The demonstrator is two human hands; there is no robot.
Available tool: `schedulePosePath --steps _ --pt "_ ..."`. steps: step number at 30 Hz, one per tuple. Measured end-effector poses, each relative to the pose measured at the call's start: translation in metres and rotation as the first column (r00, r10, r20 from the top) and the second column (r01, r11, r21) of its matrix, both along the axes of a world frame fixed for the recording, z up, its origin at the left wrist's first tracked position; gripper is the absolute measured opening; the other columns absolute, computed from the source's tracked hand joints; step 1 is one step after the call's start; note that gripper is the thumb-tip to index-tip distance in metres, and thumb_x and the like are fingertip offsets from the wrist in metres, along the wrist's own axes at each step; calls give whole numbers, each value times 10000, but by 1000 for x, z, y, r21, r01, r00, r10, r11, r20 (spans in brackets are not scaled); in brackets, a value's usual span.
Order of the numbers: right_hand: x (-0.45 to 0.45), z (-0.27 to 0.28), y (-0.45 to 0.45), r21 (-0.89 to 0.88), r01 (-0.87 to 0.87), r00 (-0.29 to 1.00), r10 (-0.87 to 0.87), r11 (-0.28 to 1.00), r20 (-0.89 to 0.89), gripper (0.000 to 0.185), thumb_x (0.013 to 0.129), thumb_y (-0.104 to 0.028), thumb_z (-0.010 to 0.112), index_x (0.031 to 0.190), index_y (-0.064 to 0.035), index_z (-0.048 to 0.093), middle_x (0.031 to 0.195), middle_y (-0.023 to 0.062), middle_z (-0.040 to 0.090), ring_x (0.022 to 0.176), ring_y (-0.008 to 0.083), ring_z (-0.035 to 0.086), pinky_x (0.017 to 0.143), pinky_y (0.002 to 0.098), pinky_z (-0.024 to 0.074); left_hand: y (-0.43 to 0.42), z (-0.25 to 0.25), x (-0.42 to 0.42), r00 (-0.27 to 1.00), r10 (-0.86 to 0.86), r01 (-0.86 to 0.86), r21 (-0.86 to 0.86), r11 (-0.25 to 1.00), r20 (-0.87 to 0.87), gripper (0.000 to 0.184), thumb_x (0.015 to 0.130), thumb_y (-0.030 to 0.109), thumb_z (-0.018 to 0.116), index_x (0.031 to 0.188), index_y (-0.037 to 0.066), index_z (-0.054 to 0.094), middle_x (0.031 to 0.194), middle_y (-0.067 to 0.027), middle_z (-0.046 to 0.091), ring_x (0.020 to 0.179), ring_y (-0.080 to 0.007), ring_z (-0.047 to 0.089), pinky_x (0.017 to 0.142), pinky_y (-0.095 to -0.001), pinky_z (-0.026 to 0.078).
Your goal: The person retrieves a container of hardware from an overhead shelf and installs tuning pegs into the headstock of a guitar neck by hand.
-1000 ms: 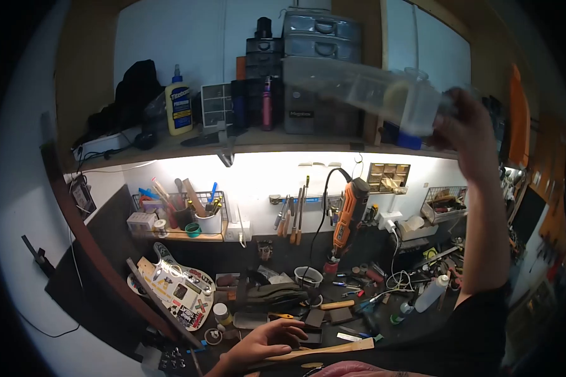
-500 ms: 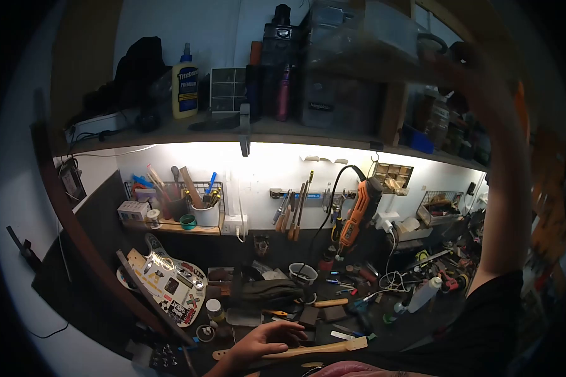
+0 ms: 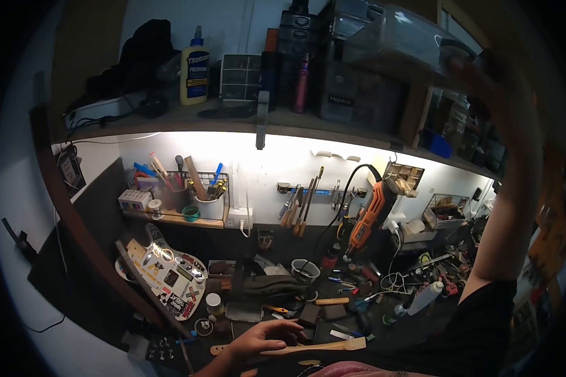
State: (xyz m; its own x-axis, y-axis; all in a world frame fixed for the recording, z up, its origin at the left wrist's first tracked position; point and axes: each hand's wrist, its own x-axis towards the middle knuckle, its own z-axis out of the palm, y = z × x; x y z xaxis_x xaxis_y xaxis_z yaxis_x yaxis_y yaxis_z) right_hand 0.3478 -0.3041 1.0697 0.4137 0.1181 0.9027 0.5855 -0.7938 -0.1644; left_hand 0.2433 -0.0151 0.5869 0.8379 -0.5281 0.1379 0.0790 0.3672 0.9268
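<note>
Low in the view, my left hand [image 3: 264,338] rests at a pale wooden guitar neck [image 3: 333,346], fingers loosely stretched and thumb apart; it does not grip the wood. High at the right, my right arm reaches up to the shelf. There my right hand [image 3: 484,78], dim and blurred, is at the end of a clear plastic box [image 3: 390,39], which tilts in front of stacked dark drawers. The fingers seem closed on the box's edge, partly lost in shadow. A dark round shape [image 3: 457,49] shows beside the fingers; I cannot tell what it is.
The shelf [image 3: 233,120] holds a Titebond glue bottle [image 3: 194,75] and a small drawer unit [image 3: 240,76]. An orange rotary tool [image 3: 371,217] hangs below. On the bench lie a stickered guitar body [image 3: 173,279], a white-capped jar [image 3: 214,304] and a squeeze bottle [image 3: 424,296].
The view has shifted, so the shelf appears further right and higher. My right hand and the clear box have lowered slightly against the shelf. My left hand stays at the guitar neck.
</note>
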Motion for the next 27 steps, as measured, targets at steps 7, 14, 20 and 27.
schedulePosePath --steps 7,14,20,27 --pt "-6 -4 7 14 -84 996 84 996 -11 456 921 -477 802 1083 -54 748 760 -38 632 579 44 536 525 235 398 -11 -2 16 999 -50 50 27 998 -7 664 941 315 802 1488 11 581 1413 -157 679 1349 -270 621 1205 -445 422" --pt "32 21 -82 324 -279 958 287 904 25 463 946 -462 788 1193 -72 751 883 -32 672 657 36 555 578 220 410 -10 -7 19 999 -45 45 40 998 -6 653 938 316 790 1479 7 591 1407 -158 683 1310 -256 641 1171 -435 452" --pt "16 8 -44 291 -145 989 136 946 51 501 959 -487 782 1260 -90 724 923 -18 680 721 37 596 613 216 436 -6 -22 22 999 -46 45 -60 997 -19 622 947 269 789 1482 23 590 1367 -125 698 1242 -204 645 1132 -394 479" --pt "43 35 -63 315 -28 978 91 949 -189 493 939 -491 808 1198 -79 727 872 -15 659 712 43 609 602 225 454 -9 -26 22 999 -35 34 -54 998 -20 597 949 256 774 1470 19 600 1363 -128 702 1228 -208 650 1137 -395 474"
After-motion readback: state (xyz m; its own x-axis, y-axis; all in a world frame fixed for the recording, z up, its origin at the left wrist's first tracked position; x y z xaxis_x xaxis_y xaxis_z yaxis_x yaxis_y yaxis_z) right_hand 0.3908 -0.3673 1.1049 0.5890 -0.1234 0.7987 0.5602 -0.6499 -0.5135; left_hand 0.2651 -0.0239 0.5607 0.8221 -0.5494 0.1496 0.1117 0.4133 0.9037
